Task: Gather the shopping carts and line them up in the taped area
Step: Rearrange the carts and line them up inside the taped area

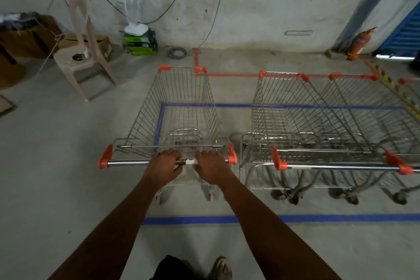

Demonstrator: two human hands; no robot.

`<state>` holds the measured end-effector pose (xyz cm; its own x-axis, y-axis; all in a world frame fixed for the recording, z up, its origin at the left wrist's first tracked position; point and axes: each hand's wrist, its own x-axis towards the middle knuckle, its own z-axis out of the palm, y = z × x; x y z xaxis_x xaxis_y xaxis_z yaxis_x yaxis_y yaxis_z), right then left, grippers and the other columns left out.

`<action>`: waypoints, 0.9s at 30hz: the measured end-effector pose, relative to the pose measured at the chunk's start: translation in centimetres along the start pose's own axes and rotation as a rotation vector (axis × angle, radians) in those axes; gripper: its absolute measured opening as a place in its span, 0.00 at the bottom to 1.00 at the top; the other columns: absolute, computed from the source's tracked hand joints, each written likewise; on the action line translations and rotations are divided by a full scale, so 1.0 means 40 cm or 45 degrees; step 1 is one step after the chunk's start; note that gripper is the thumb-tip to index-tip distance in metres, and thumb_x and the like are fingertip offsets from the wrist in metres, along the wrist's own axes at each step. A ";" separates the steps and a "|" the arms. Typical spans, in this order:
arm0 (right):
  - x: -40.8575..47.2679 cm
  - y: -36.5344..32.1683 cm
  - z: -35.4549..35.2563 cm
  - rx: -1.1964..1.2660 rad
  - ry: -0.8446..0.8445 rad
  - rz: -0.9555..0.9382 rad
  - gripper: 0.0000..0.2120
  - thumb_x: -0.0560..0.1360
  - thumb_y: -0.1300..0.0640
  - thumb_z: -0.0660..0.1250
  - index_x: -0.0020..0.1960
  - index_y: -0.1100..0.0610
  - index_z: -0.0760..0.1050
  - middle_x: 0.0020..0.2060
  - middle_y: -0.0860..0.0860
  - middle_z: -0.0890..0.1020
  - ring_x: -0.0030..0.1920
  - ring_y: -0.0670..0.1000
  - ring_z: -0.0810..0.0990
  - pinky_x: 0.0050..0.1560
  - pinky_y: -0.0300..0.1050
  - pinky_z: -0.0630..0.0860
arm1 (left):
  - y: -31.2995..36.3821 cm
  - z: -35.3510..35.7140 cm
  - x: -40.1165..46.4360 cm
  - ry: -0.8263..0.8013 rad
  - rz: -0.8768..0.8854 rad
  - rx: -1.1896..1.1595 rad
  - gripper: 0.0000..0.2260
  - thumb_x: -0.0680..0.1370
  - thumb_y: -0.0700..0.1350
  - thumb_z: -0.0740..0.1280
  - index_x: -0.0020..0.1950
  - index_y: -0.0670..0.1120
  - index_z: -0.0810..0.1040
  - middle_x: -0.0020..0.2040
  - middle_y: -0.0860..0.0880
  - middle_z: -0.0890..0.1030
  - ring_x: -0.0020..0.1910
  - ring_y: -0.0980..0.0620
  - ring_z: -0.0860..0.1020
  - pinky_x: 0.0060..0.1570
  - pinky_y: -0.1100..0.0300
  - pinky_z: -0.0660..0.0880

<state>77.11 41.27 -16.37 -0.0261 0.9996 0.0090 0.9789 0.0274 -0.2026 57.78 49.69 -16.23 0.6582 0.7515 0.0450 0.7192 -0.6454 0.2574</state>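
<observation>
We note a plastic chair [85, 57] and cardboard boxes [29, 36] along the floor's far left edge, with a fan [136, 7] on stacked green boxes [141, 43] by the wall; bare concrete floor [56, 154] lies open to the left of the blue tape outline [204, 220]. The held cart [179, 109] stands over the outline's left edge, its basket straddling the left tape strip and its rear wheels inside the near strip. Just right of it, a narrow gap apart, we see the parked carts [318, 116] side by side within the outline, handles toward the near edge. Red tape [229, 75] runs beyond the far edge. The left hand [164, 167] grips the handle bar [129, 162] near its middle, fingers curled over the top. The right hand [211, 167] grips the same bar just beside it, a white tag between them. Both forearms reach forward nearly straight, converging on the bar. A fire extinguisher [359, 44] leans at the far right wall
</observation>
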 end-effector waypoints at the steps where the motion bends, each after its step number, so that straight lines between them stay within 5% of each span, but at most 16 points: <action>1: -0.001 0.003 0.004 0.014 0.015 0.003 0.24 0.80 0.39 0.60 0.65 0.58 0.73 0.56 0.59 0.82 0.56 0.63 0.80 0.59 0.59 0.73 | -0.026 0.003 -0.007 -0.004 -0.011 0.026 0.09 0.71 0.52 0.70 0.49 0.51 0.77 0.44 0.50 0.81 0.44 0.47 0.80 0.45 0.53 0.75; 5: -0.007 -0.005 0.000 0.066 0.062 0.061 0.28 0.79 0.31 0.60 0.59 0.55 0.76 0.51 0.57 0.84 0.53 0.61 0.81 0.57 0.58 0.74 | -0.084 0.026 -0.028 -0.011 -0.064 0.102 0.10 0.72 0.52 0.65 0.49 0.49 0.77 0.45 0.48 0.82 0.47 0.43 0.80 0.49 0.49 0.72; 14: -0.052 0.032 -0.019 0.107 0.083 0.174 0.35 0.74 0.23 0.55 0.55 0.53 0.77 0.46 0.53 0.84 0.50 0.57 0.82 0.53 0.52 0.74 | 0.001 0.047 -0.021 -0.058 -0.045 0.041 0.13 0.75 0.50 0.72 0.55 0.46 0.78 0.51 0.45 0.82 0.53 0.41 0.78 0.54 0.44 0.65; 22: -0.102 0.129 -0.024 0.184 0.080 0.190 0.36 0.76 0.23 0.55 0.56 0.54 0.80 0.46 0.52 0.85 0.49 0.54 0.82 0.57 0.57 0.76 | 0.077 0.071 0.007 -0.104 0.039 -0.076 0.35 0.72 0.75 0.45 0.54 0.49 0.75 0.51 0.48 0.80 0.54 0.43 0.75 0.52 0.46 0.62; 27: -0.109 0.168 -0.034 0.212 0.038 0.215 0.37 0.77 0.25 0.55 0.60 0.56 0.79 0.52 0.55 0.85 0.54 0.56 0.82 0.61 0.57 0.74 | 0.113 0.074 0.041 -0.096 0.059 -0.045 0.32 0.73 0.72 0.48 0.54 0.48 0.76 0.51 0.47 0.81 0.53 0.43 0.76 0.53 0.45 0.63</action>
<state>84.08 37.09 -16.45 0.1434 0.9896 -0.0103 0.9219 -0.1374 -0.3623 62.78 47.60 -17.84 0.7065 0.7076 -0.0148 0.6802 -0.6731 0.2904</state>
